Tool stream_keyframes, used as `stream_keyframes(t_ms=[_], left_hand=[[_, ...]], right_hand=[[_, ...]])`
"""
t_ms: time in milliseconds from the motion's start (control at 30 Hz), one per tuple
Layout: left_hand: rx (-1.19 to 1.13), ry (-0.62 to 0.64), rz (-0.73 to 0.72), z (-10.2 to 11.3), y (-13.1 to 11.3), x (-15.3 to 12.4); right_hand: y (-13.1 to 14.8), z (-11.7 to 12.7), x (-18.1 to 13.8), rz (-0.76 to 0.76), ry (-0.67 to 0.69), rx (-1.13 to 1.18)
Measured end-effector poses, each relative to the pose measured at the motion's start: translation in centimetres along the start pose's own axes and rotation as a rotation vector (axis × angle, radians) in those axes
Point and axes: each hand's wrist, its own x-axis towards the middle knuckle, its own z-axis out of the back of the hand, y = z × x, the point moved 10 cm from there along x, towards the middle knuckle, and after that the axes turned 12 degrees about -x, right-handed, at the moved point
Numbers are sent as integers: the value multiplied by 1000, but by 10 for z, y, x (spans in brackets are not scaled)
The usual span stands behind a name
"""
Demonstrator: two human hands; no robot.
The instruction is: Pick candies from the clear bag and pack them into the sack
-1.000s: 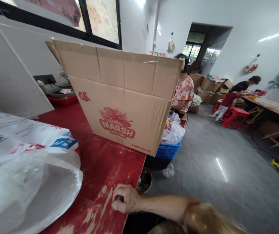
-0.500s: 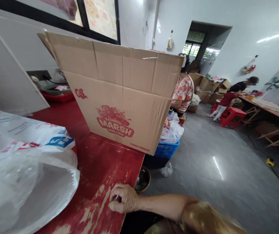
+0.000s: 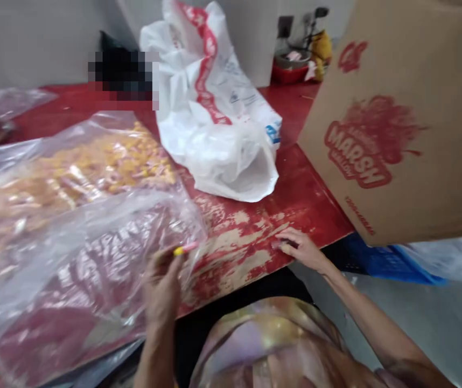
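My left hand [image 3: 162,283] is closed, pinching a small yellow and pink stick-shaped piece [image 3: 185,248] between thumb and fingers. It is over the near right part of a large clear plastic bag [image 3: 105,258], through which many yellow and pinkish small pieces [image 3: 105,161] show. My right hand [image 3: 301,249] rests by the table's front edge, fingers curled. A small, blurred thing seems to be between those fingers; its kind is unclear. Ahead of both hands, a white plastic bag [image 3: 218,108] with a red stripe lies with its mouth towards me.
A tall cardboard box [image 3: 408,124] printed "MARSH MALLOW" stands at the right of the worn red table [image 3: 235,242]. Below it is a blue crate [image 3: 412,267] with clear plastic. At the back are a red basin [image 3: 289,74] and a yellow item [image 3: 322,49].
The view has swung left and down. My left hand, holding the yellow and pink piece, and the clear bag of pieces are now in view. My right hand stays curled near the table edge.
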Motion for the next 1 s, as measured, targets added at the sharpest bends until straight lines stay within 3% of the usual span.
stream_keyframes(t_ms=[67,200,300,467,767,1000], left_hand=[[-94,41,105,-7,17,-20],[-301,164,275,-64,43,-52],[-419,199,311,-89,51,-66],[-415,216,305,-96,62,-81],[-112,272,77,-100,49,-94],[-160,301,102,-105,44,-90]], right_hand=[[12,-7,2,12,3,81],[34,-22,4,6,-21,149],[44,-29,6,16,-53,140],[58,-37,7,80,-27,90],[68,-43,-1,176,-54,-100],[86,-43,2,172,-129,-259]])
